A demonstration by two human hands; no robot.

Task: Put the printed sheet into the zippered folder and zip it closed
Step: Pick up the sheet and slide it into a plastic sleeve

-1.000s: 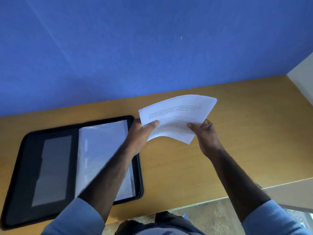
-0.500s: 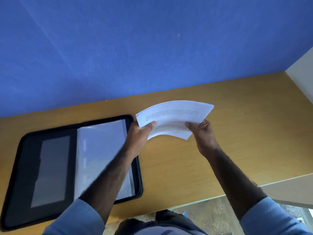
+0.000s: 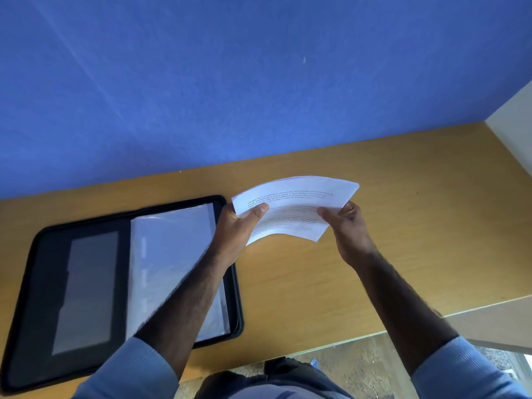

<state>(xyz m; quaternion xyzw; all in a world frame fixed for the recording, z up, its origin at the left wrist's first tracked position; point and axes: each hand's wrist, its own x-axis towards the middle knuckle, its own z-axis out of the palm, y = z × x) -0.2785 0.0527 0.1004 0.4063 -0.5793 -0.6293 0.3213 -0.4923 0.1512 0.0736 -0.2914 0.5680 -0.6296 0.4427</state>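
A white printed sheet (image 3: 296, 207) with lines of text hangs bowed upward above the wooden desk. My left hand (image 3: 237, 228) pinches its left edge, thumb on top. My right hand (image 3: 347, 228) pinches its right lower edge. The black zippered folder (image 3: 43, 283) lies open and flat on the desk at the left. Clear plastic sleeves (image 3: 169, 254) fill its right half, and a grey pocket (image 3: 86, 292) is on its left half. My left forearm crosses over the sleeves and hides part of them.
The wooden desk (image 3: 417, 226) runs back to a blue wall (image 3: 259, 82). A white panel (image 3: 515, 125) stands at the far right. The desk's front edge runs below my arms, with floor (image 3: 359, 367) beyond it.
The sheet has tipped flatter and lower toward the desk, with its arch more pronounced. Both hands keep the same hold and stay nearly in place.
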